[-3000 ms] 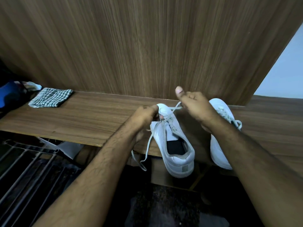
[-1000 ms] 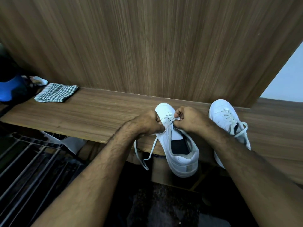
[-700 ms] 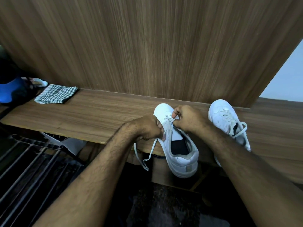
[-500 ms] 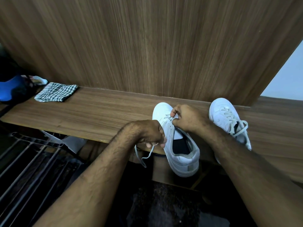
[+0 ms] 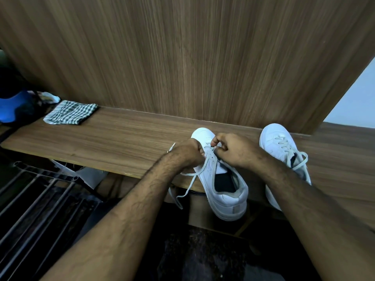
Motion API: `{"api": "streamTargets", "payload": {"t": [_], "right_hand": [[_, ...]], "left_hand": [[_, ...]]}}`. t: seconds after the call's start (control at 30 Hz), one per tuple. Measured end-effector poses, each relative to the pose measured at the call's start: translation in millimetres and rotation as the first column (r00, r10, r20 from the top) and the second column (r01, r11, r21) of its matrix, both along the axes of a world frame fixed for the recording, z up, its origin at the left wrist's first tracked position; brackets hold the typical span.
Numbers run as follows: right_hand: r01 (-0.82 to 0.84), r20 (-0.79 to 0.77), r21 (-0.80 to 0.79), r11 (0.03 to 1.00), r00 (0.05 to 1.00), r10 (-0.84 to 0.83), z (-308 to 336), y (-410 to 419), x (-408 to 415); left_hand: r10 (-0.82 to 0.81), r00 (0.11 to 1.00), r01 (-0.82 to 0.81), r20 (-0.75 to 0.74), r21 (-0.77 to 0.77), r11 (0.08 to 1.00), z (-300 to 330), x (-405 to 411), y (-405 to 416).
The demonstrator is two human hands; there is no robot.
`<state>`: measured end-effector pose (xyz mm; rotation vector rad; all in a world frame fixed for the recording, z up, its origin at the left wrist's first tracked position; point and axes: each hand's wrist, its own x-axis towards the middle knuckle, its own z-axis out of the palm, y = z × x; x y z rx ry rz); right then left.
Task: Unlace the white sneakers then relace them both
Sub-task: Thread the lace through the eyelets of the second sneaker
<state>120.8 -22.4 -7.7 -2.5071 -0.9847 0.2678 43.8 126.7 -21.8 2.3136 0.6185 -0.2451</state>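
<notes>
Since half a second ago the left hand (image 5: 187, 154) has risen from the bench edge back beside the eyelets, lace (image 5: 188, 184) gripped in its curled fingers. The right hand (image 5: 233, 151) pinches the lace at the near sneaker (image 5: 223, 187) between both hands. The laced sneaker (image 5: 282, 151) lies just right of the right wrist on the bench (image 5: 121, 142).
</notes>
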Motion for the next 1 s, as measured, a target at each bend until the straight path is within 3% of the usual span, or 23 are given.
{"api": "streamTargets", "payload": {"t": [0.13,0.23,0.3,0.37,0.43,0.53,0.73,0.77,0.83,0.9,0.93,1.0], "right_hand": [[0.009,-0.033,-0.007,1.000,0.999,-0.009,1.6,0.3,-2.4],[0.050,-0.069,0.081,0.995,0.997,-0.044,2.0,2.5,-1.4],[0.076,-0.070,0.162,0.984,0.995,-0.066,2.6,3.9,-0.9],[0.134,-0.121,0.269,0.954,0.987,-0.104,1.5,5.3,0.6],[0.266,-0.334,0.395,0.879,0.933,-0.132,2.8,6.3,-0.7],[0.424,-0.611,0.452,0.785,0.788,-0.074,10.2,6.6,-5.9],[0.322,-0.664,0.512,0.796,0.736,0.130,18.2,9.3,-17.5],[0.328,-0.665,0.508,0.796,0.737,0.120,17.9,10.1,-18.1],[0.387,-0.688,0.533,0.752,0.716,0.119,18.8,10.6,-16.5],[0.509,-0.761,0.578,0.638,0.618,0.197,24.6,7.9,-13.1],[0.569,-0.786,0.592,0.571,0.564,0.254,28.1,5.2,-10.3],[0.637,-0.788,0.614,0.466,0.528,0.316,34.2,-1.1,-5.2]], "left_hand": [[0.161,0.987,-0.143,0.020,-0.366,0.920,4.8,2.6,1.7],[0.257,0.963,-0.128,0.082,-0.699,0.704,22.2,-0.6,-0.8],[0.291,0.947,-0.062,0.134,-0.813,0.579,38.4,-7.1,-6.3],[0.276,0.941,0.016,0.196,-0.840,0.543,52.5,-12.3,-12.3],[0.282,0.921,0.069,0.267,-0.826,0.559,63.6,-16.2,-18.2],[0.282,0.893,0.130,0.350,-0.802,0.583,71.7,-19.2,-24.6],[0.380,0.854,0.134,0.356,-0.855,0.501,65.1,-17.5,-23.8],[0.449,0.823,0.126,0.348,-0.882,0.454,62.5,-14.0,-17.6],[0.606,0.748,0.144,0.273,-0.957,0.253,56.7,-7.3,-2.1],[0.706,0.687,0.157,0.172,-0.984,0.086,50.2,-4.3,13.2],[0.744,0.658,0.114,0.117,-0.992,0.055,45.5,-2.2,19.4],[0.780,0.623,-0.015,0.062,-0.996,0.091,38.1,0.4,26.1]]}}
